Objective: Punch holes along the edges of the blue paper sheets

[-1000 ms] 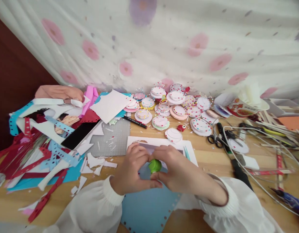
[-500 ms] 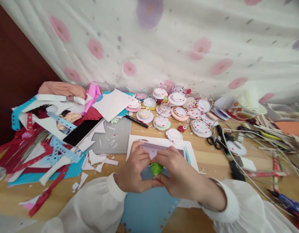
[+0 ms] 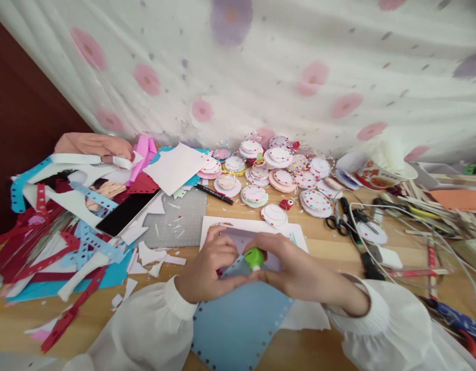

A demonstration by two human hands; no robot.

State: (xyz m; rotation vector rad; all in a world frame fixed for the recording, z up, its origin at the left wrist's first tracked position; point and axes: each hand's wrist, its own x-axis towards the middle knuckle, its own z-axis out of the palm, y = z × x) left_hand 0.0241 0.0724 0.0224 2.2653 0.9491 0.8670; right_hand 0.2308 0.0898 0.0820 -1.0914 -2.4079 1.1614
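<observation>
My right hand (image 3: pixel 288 260) is closed round a small bright green craft punch (image 3: pixel 254 257), fingers above and thumb below, its white end toward the thumb. A light blue paper sheet (image 3: pixel 238 324) with small holes along its edges reaches from under my hands toward me. My left hand (image 3: pixel 217 263) grips this sheet near its far part, thumb stretched toward the punch. Whether the sheet's edge sits inside the punch is hidden. Beneath lie a white paper (image 3: pixel 300 237) and a purple sheet (image 3: pixel 238 237).
Left are paper scraps (image 3: pixel 153 255), punched strips, a phone (image 3: pixel 128 212) and a grey cutting mat (image 3: pixel 184 221). Behind my hands stand several layered paper discs (image 3: pixel 278 157) and a black marker (image 3: pixel 215 194). To the right are scissors (image 3: pixel 338 225), white cables (image 3: pixel 352 214) and a paper bowl (image 3: pixel 377 175).
The green punch has tilted and shifted slightly right and up in my right hand, showing its white end. My left fingers have come away from it. The view has shifted slightly.
</observation>
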